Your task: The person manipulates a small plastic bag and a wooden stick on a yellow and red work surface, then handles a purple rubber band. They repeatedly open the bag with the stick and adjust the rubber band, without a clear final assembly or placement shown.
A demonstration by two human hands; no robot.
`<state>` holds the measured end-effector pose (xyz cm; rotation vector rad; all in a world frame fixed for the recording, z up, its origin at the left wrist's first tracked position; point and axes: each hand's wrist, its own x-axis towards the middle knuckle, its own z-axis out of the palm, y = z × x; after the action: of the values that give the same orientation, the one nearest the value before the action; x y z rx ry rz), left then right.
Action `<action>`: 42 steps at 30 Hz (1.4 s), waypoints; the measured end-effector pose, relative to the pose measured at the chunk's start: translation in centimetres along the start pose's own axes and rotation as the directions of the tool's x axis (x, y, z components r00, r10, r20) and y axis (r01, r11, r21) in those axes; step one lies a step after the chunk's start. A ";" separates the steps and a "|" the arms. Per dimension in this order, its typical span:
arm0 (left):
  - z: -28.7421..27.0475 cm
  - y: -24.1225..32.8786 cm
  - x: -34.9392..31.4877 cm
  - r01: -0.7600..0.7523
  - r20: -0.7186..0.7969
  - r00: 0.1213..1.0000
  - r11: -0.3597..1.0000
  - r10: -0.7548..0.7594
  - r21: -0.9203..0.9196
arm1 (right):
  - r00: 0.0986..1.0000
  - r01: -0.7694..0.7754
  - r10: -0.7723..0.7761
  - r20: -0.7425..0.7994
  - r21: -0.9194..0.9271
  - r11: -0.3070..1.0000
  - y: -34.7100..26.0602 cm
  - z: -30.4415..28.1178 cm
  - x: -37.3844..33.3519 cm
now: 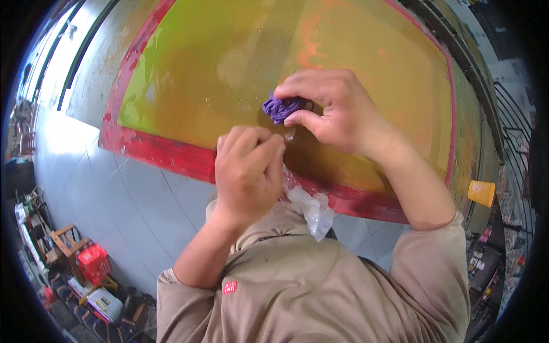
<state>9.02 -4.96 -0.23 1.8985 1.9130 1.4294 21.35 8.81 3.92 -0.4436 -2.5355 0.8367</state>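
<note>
My right hand pinches a crumpled purple bundle between thumb and fingers. Its folds look soft, like cloth or cord, but I cannot tell which. Lower and to the left, my left hand is closed on a clear plastic bag, which hangs crinkled below the fist towards my lap. A bit of the bag shows between the two hands. Both hands are above the near part of a large flat panel, yellow-green and shiny, with a red border.
A yellow cup stands right of the panel, near a dark rack of small items. Grey floor tiles lie to the left. At the lower left are a red box, a wooden stool and assorted clutter.
</note>
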 end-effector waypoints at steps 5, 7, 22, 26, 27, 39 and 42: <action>0.0 -0.6 0.3 -0.126 -0.036 0.991 0.991 0.127 0.040 | 0.985 -0.096 0.057 0.160 0.248 0.964 0.8 -1.0 2.0; 0.0 -0.6 0.3 -0.139 -0.044 0.989 0.988 0.142 0.066 | 0.980 -0.125 0.077 0.182 0.273 0.954 0.7 -1.1 2.4; 0.3 -0.3 0.0 -0.020 -0.073 0.997 0.998 0.024 0.053 | 0.953 0.247 -0.272 -0.135 -0.177 0.953 2.6 -3.3 2.1; 0.3 -0.2 0.0 0.055 -0.032 0.998 0.998 -0.055 0.014 | 0.955 -0.240 0.201 -0.218 -0.175 0.955 -1.4 -3.4 -0.4; 0.2 -0.2 0.0 0.070 -0.024 0.997 0.998 -0.070 -0.006 | 0.939 -0.280 0.225 -0.261 -0.195 0.940 -1.9 -3.2 -0.7; -1.2 -0.7 1.6 -0.099 0.197 0.976 0.995 0.095 0.007 | 0.522 -0.840 0.849 -0.078 0.125 0.528 -7.6 -1.6 -2.2; -1.3 -0.9 2.0 -0.165 0.249 0.955 0.986 0.162 -0.009 | 0.358 -0.927 0.918 0.170 0.186 0.326 -7.2 0.7 -2.3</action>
<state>7.07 -3.76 0.97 2.1683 1.6886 1.1510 21.84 1.92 7.22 -1.9247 -1.9355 1.5168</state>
